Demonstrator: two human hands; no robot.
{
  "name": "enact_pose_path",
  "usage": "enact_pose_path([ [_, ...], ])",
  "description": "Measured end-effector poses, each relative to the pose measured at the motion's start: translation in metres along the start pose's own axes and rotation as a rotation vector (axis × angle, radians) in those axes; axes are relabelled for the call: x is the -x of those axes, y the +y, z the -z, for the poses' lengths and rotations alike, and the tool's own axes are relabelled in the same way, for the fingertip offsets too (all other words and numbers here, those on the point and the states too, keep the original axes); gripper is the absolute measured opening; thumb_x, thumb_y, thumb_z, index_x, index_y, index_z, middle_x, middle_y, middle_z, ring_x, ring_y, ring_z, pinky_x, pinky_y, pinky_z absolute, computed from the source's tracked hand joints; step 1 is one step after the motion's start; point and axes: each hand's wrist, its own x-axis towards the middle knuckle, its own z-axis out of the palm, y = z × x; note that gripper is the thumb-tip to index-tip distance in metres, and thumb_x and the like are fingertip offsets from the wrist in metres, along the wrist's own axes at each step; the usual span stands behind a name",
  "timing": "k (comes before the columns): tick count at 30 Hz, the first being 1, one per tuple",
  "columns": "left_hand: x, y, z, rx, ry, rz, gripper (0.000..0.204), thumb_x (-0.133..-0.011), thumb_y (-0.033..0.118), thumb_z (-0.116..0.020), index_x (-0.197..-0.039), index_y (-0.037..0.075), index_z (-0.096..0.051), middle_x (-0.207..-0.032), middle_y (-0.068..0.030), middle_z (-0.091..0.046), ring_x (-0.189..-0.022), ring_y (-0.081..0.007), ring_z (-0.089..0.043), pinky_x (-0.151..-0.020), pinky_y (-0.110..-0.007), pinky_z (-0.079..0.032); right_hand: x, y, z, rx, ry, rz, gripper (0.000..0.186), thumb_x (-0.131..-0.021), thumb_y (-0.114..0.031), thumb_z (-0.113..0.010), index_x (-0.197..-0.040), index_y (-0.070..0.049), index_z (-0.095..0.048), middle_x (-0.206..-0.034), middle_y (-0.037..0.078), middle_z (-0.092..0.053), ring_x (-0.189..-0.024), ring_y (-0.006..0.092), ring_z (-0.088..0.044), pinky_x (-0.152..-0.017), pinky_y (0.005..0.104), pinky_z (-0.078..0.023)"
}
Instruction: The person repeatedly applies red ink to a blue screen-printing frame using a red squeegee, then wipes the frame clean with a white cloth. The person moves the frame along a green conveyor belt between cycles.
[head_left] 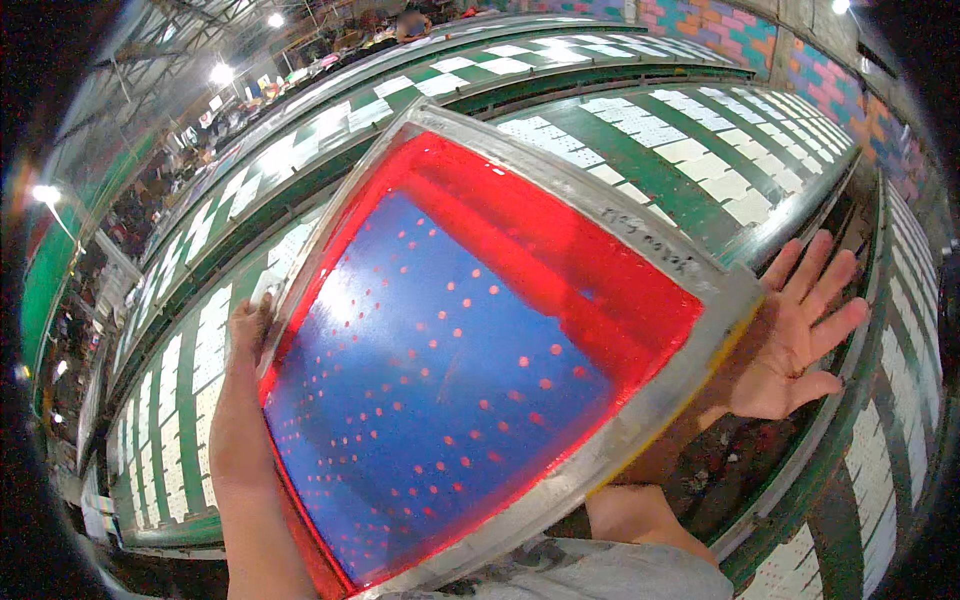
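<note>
A screen printing frame [590, 490] is tilted across the middle of the view, close in front of my body. Its mesh carries a blue stencil [400, 330] dotted with small red spots, with glossy red ink [620, 290] around it, thickest along the far side. My left hand [250, 325] grips the frame's left edge, its fingertips partly hidden behind. My right hand [800, 335] is just beyond the right edge, palm showing and fingers spread, holding nothing. The right forearm passes under the frame, which hides part of it; whether it bears the frame I cannot tell.
Long green printing tables [640, 215] with rows of white pieces run away on several sides. Another such table [900, 400] curves along the right. A dark gap [720, 470] lies between tables. A person [410, 25] is far back; a multicoloured brick wall [810, 80] stands at back right.
</note>
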Motion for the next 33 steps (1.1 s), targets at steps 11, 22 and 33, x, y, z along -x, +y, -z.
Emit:
enact_pose_path([
  [11, 0.010, -0.110, 0.102, 0.020, 0.189, 0.094, 0.078, -0.098, 0.044, -0.085, -0.147, -0.011, -0.060, -0.116, -0.0183, -0.074, -0.102, -0.0216, -0.070, -0.086, -0.034, -0.059, 0.322, -0.060, -0.033, 0.305, -0.099, -1.720, 0.063, -0.109, -0.055, -0.060, -0.152, -0.009, -0.057, -0.147, 0.014, -0.059, -0.137, 0.0333, -0.054, -0.120, 0.0535, -0.043],
  [22, 0.017, -0.241, 0.205, -0.196, 0.171, 0.143, 0.064, -0.106, 0.051, -0.075, -0.132, -0.008, -0.071, -0.107, -0.0158, -0.076, -0.095, -0.0218, -0.067, -0.084, -0.041, -0.056, 0.390, -0.028, -0.137, -0.310, -1.050, -1.620, 0.052, -0.115, -0.043, -0.060, -0.148, -0.003, -0.063, -0.153, 0.019, -0.064, -0.144, 0.0337, -0.057, -0.121, 0.0497, -0.044],
  [33, -0.012, -0.398, 0.426, -0.354, 0.421, 0.070, 0.058, -0.109, 0.051, -0.066, -0.127, -0.004, -0.072, -0.097, -0.0113, -0.066, -0.092, -0.0267, -0.063, -0.077, -0.039, -0.057, 0.528, 0.087, -0.178, -0.003, -0.473, -2.205, 0.054, -0.118, -0.048, -0.051, -0.112, 0.000, -0.075, -0.095, 0.009, -0.079, -0.083, 0.0172, -0.074, -0.077, 0.0356, -0.060],
])
